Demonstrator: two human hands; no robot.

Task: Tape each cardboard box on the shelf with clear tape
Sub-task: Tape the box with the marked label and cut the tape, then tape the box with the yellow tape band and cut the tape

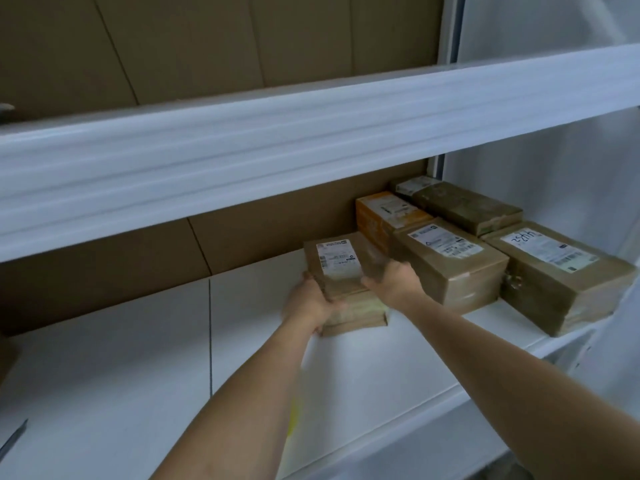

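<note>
A small brown cardboard box (341, 261) with a white shipping label on top sits on the white shelf (242, 358), near its middle. My left hand (310, 303) grips its near left corner, fingers curled round the edge. My right hand (393, 280) grips its right side, between this box and the larger labelled box (450, 261) next to it. The held box looks glossy with wrapped tape. No tape roll shows.
Further right stand an orange box (384, 216), a dark box (467, 206) and a big labelled box (561, 275) near the shelf's right end. The upper shelf beam (311, 140) hangs overhead. Brown cardboard (263, 226) lines the back. A dark thin object (12, 441) lies at far left.
</note>
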